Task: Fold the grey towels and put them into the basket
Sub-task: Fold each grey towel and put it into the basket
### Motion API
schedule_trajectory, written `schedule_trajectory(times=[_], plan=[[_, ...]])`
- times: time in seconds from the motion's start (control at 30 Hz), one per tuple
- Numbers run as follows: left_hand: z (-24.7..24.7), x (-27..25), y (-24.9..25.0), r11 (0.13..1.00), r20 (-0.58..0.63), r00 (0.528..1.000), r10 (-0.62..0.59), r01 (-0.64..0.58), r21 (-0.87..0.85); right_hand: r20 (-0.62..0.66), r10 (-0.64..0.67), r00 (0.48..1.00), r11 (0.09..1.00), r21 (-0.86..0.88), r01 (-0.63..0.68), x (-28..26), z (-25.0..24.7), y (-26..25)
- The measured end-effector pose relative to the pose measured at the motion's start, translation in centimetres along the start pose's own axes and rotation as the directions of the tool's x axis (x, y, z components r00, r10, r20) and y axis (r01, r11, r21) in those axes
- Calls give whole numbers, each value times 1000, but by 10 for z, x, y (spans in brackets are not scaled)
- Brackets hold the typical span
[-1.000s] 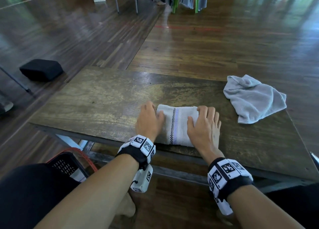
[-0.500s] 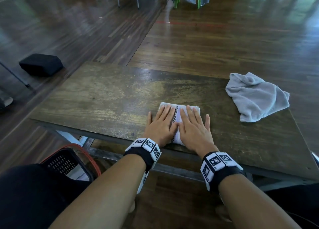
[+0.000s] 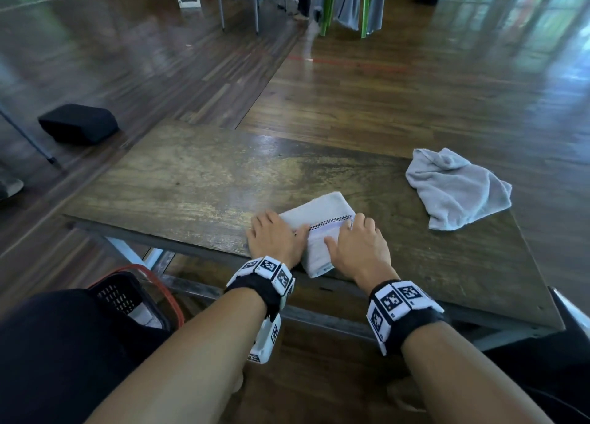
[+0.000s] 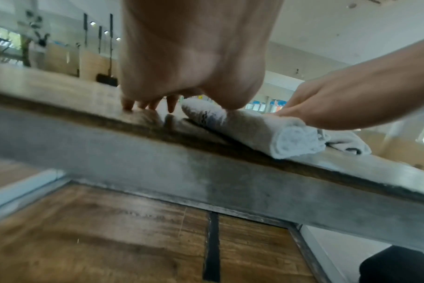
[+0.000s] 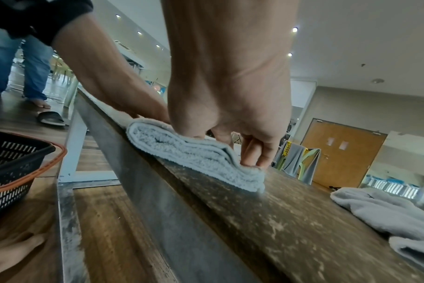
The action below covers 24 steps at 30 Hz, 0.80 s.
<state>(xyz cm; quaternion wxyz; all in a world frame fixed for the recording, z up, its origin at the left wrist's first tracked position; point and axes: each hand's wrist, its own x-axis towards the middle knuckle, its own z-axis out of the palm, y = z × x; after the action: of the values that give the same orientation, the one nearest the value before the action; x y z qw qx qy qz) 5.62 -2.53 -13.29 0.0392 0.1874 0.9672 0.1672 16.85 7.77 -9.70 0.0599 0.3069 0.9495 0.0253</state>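
A folded grey towel point(image 3: 319, 229) with a checkered stripe lies slantwise at the front edge of the wooden table point(image 3: 191, 184). My left hand point(image 3: 274, 237) sits at its left side, fingers point(image 4: 128, 107) touching the tabletop beside it, thumb base against the towel point(image 4: 266, 130). My right hand point(image 3: 357, 245) holds the towel's right edge, thumb on top, fingers point(image 5: 252, 159) curled down over the edge of the towel point(image 5: 194, 153). A second grey towel point(image 3: 459, 190) lies crumpled at the table's right. The black basket point(image 3: 127, 292) with an orange rim stands on the floor at my lower left.
The basket point(image 5: 17, 157) is below table level, left of the metal table frame point(image 5: 138, 191). A black box point(image 3: 78, 123) lies on the floor far left. A green chair draped with grey cloth point(image 3: 351, 2) stands beyond the table. A person in jeans point(image 5: 24, 67) stands nearby.
Both hands lay flat on top of the folded towel half a second ago; they have moved to its two sides, and the towel has turned slantwise with one end at the table's edge.
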Motion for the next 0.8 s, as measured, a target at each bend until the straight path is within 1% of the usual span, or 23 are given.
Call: schedule_trajectory(times=[0.03,0.13,0.2,0.27,0.33,0.4,0.5,0.57,0.63,0.7,0.77,0.8], plan=[[2,-6,-3,999,-5,1000,14,-14,-28,1,-5,1000,1000,6,5,-3,-1,-1],[4,-19,-9,986,62,997,48,-37,-163,6,-10,1000,1000,27,9,-10,-1,-2],[1,-21,-12,977,72,995,67,-51,-205,4,-6,1000,999,44,6,-14,0,-1],[-4,-20,-14,970,92,994,64,-40,-241,7,-6,1000,999,54,6,-17,2,0],[-11,-19,-15,957,139,988,64,-21,-289,-6,-18,1000,999,48,18,-21,3,0],[-18,-23,-13,963,137,987,87,-48,-266,-27,-25,999,999,29,26,-28,4,-2],[-25,-36,-6,980,77,985,156,-144,-138,-64,-43,997,999,30,45,-39,6,-5],[-29,-42,-4,969,55,980,189,-177,-173,-55,-61,997,996,54,64,-45,5,-3],[-34,-43,-8,945,67,978,198,-172,-278,-21,-69,997,988,140,71,-45,3,3],[-43,-41,-12,906,116,969,219,-158,-393,60,-35,998,950,313,14,-43,-2,9],[-56,-42,-14,850,119,958,261,-169,-499,103,6,995,887,460,-52,-41,-6,14],[-63,-43,-15,828,112,953,282,-182,-530,110,33,993,865,495,-84,-40,-7,14]])
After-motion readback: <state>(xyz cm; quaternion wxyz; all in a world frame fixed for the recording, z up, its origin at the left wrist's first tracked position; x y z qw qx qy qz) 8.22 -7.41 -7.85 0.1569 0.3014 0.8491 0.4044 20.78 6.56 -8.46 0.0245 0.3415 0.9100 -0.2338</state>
